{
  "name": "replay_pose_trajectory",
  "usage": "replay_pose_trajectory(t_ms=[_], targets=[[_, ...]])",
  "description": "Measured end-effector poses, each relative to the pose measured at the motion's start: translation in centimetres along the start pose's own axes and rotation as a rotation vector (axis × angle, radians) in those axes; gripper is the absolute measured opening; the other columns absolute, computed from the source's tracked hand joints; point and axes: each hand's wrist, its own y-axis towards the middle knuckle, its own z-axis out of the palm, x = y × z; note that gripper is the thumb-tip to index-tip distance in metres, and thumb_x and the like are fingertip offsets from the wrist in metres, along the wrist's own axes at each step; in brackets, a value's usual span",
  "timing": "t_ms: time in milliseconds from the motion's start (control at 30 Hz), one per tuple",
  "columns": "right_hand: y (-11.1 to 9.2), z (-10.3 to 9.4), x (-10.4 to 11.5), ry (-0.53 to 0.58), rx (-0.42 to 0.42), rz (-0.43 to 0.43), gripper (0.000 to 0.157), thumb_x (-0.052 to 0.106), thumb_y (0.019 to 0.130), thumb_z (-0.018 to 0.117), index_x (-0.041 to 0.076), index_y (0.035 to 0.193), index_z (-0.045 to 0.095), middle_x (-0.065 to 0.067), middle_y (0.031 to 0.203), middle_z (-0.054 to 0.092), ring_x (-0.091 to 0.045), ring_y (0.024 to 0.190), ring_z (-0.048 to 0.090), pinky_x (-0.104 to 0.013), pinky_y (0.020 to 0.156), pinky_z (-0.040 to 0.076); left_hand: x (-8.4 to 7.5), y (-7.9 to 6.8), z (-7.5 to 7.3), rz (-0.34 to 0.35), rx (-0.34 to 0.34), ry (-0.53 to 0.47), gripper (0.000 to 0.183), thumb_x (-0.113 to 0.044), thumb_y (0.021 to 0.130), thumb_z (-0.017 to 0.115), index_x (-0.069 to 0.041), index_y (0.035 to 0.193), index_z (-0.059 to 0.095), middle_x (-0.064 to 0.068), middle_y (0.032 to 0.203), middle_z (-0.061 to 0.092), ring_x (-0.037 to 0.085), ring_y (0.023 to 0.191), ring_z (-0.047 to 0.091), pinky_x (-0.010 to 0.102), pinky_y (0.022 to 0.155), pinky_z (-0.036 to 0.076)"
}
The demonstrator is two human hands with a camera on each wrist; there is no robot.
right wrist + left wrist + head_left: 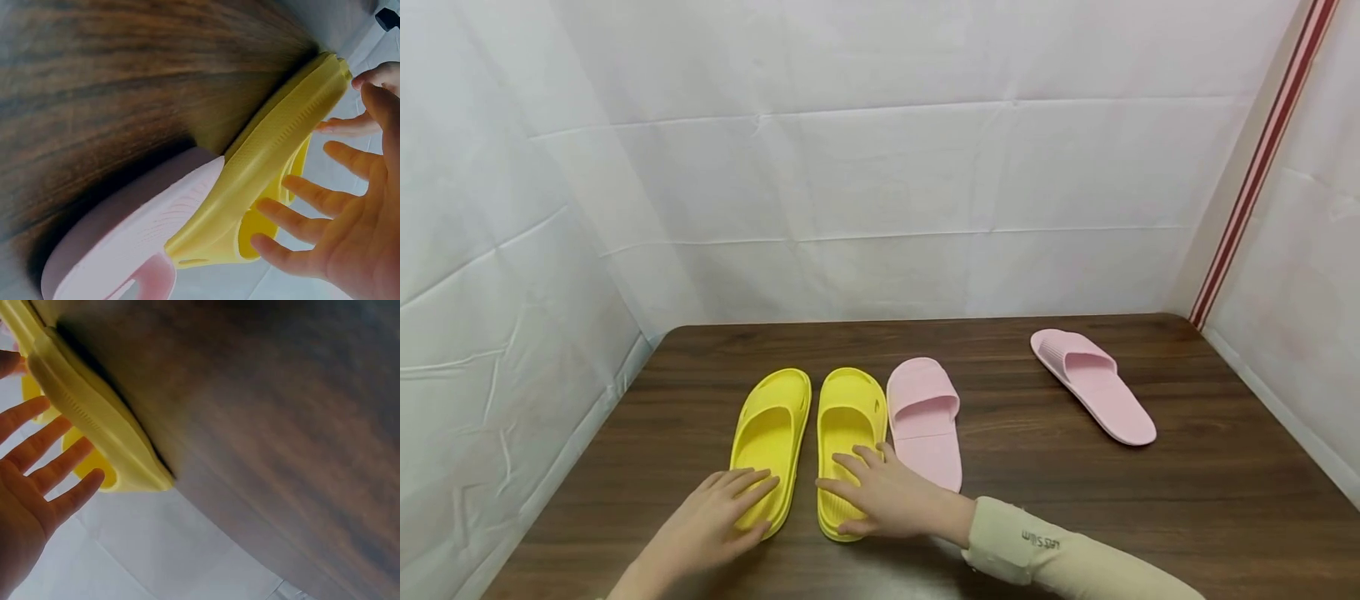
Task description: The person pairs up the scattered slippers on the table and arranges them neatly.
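Observation:
Two yellow slippers lie side by side on the dark wooden table, toes toward the back. Over the heel of the left yellow slipper (771, 450) my left hand (715, 508) is held with its fingers spread. My right hand (880, 492), fingers also spread, hovers over the heel half of the right yellow slipper (850, 392). In the right wrist view, the fingers (300, 225) are extended beside the slipper, holding nothing. A pink slipper (928, 450) stands right against the right yellow one, its heel partly behind my right wrist.
Farther right on the table (1000, 533) lies a second pink slipper (1097, 387), angled with its toe to the back left. White cloth (880, 183) hangs behind and at both sides. A red-striped strip (1262, 167) runs down the right corner.

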Motion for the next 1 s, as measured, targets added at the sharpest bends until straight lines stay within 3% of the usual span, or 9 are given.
replay_pose_trajectory(t_ms=[167,333,700,867,1000], targets=[[0.2,0.2,0.0,-0.028,-0.001,-0.007,0.054,0.058,0.090,0.050,0.035,0.138,0.047,-0.003,0.126,0.055,-0.020,0.108,0.053,-0.041,0.088,0.042,0.0,-0.2,0.2,-0.001,0.060,-0.023,0.042,-0.031,0.076,0.076,-0.013,0.113,0.068,0.005,0.110,0.067,0.021,0.096,0.063,0.043,0.078,0.051],[0.2,0.2,-0.1,-0.040,0.012,-0.010,0.054,0.062,0.088,0.050,0.038,0.137,0.047,0.000,0.115,0.058,-0.016,0.096,0.054,-0.037,0.083,0.041,0.1,-0.1,0.1,0.000,0.073,-0.027,0.041,-0.032,0.077,0.075,-0.013,0.113,0.068,0.005,0.109,0.068,0.021,0.096,0.064,0.044,0.077,0.051],[0.7,0.0,-0.6,-0.003,0.061,0.018,0.060,0.062,0.083,0.057,0.039,0.137,0.046,0.000,0.117,0.057,-0.018,0.098,0.055,-0.042,0.087,0.041,0.4,0.7,0.4,0.027,0.049,-0.035,0.041,-0.029,0.076,0.075,-0.012,0.114,0.068,0.007,0.109,0.068,0.021,0.096,0.064,0.043,0.079,0.051],[1.1,0.1,-1.2,0.042,0.093,0.050,0.060,0.062,0.083,0.057,0.040,0.138,0.044,0.000,0.122,0.056,-0.018,0.105,0.055,-0.042,0.088,0.040,0.7,1.7,0.7,0.033,0.060,-0.048,0.041,-0.026,0.078,0.074,-0.010,0.114,0.067,0.008,0.108,0.067,0.023,0.096,0.064,0.044,0.079,0.051],[1.5,0.2,-1.6,0.050,0.108,0.067,0.060,0.061,0.084,0.057,0.040,0.139,0.043,-0.001,0.125,0.055,-0.020,0.109,0.054,-0.048,0.093,0.040,1.1,2.4,0.8,0.033,0.103,-0.045,0.039,-0.027,0.081,0.071,-0.010,0.116,0.066,0.009,0.109,0.067,0.024,0.096,0.064,0.045,0.079,0.051]])
